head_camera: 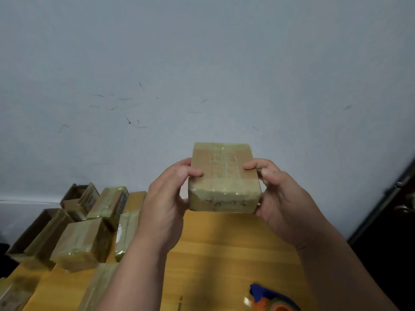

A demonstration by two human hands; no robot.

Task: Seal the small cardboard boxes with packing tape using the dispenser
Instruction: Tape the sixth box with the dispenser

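A small cardboard box [224, 178] is held up in the air above a yellow wooden table [224, 250], in front of a pale, scuffed wall [202, 63]. The left hand [165, 205] grips its left side, thumb curled over the top face and the other fingers wrapped round behind; the right hand [283, 194] grips the right side the same way, thumb on top near the edge.

The box is brown and squat, tilted so its top and near side both show. Glossy, yellowish packing tape covers much of it — one strip runs down the middle of the top, another band wraps the near edge and side, and the tape looks wrinkled and shiny at the corners. Dark handwriting marks the near side, too blurred to read.

On the left part of the table lies a cluster of other taped cardboard boxes [83, 243], touching one another; two at the far left stand open. At the bottom edge, near the right forearm, a tape dispenser [269, 298] in blue and orange rests on the table — only partly in view.
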